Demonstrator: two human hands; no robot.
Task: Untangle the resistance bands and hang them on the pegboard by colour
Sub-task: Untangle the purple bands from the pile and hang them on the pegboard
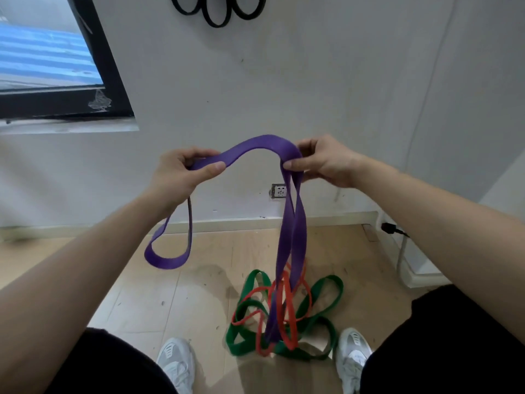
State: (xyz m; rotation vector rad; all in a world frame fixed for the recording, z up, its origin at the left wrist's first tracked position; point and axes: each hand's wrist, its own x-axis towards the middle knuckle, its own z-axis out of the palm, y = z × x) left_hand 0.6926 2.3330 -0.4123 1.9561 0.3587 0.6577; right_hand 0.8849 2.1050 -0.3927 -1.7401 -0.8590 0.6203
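Observation:
A wide purple band [255, 147] arches between both hands at chest height. My left hand [181, 172] pinches it at its left end, and a purple loop [167, 257] hangs below that hand. My right hand [324, 163] grips the band at its right end. From there its strands drop to the floor into a tangle of green bands [326, 291] and thin red bands [284, 302] between my feet. Black bands [217, 12] hang on the white wall at the top edge.
A window [51, 66] with a black frame is at the upper left. A wall socket [279, 191] sits low on the wall. A black plug [390, 228] and a white pipe are at the right. My white shoes [176, 362] stand on the wooden floor.

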